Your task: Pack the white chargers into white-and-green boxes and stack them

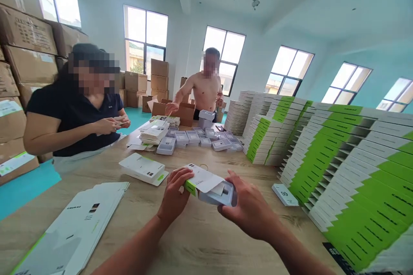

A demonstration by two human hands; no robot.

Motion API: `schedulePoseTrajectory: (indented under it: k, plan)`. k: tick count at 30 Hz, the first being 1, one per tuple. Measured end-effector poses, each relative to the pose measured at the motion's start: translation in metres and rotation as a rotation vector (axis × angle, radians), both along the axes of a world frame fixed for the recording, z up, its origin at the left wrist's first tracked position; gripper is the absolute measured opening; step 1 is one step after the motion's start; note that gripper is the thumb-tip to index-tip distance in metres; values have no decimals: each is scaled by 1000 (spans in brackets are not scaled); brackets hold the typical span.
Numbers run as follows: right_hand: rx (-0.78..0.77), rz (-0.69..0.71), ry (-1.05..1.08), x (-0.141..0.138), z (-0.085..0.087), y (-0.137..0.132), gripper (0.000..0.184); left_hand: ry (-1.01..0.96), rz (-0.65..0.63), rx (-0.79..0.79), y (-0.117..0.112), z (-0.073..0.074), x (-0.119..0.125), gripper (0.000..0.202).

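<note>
left hand (176, 191): gripping box (206, 179) | right hand (250, 206): fingers and thumb round tray (216, 199) end | tray: over table (187, 251), partly in box, end sticking out; box not closed | unboxed: loose trays (193, 137), far side | flat cartons (77, 223) left | stacked boxes (325, 150) right, contents hidden

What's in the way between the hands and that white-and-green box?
Nothing visible: the left hand grips the white-and-green box, and the right hand cups the grey tray sticking out of its end.
</note>
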State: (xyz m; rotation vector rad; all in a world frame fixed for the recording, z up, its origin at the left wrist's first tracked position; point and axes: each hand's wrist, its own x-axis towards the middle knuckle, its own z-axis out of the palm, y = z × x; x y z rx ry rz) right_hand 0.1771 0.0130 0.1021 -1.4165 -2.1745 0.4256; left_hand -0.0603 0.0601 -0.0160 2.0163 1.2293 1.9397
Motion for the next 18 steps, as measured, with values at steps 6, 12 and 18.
schedulePoseTrajectory:
  k: [6, 12, 18]
  plan:
    - [224, -52, 232, -25, -14, -14, 81, -52, -70, -48, -11, 11, 10, 26]
    - [344, 117, 565, 7, -17, -48, 71, -113, -439, -334, -69, 34, 38, 36]
    - [-88, 121, 866, 35, -65, -81, 63, -515, -750, -611, -144, 19, 61, 59]
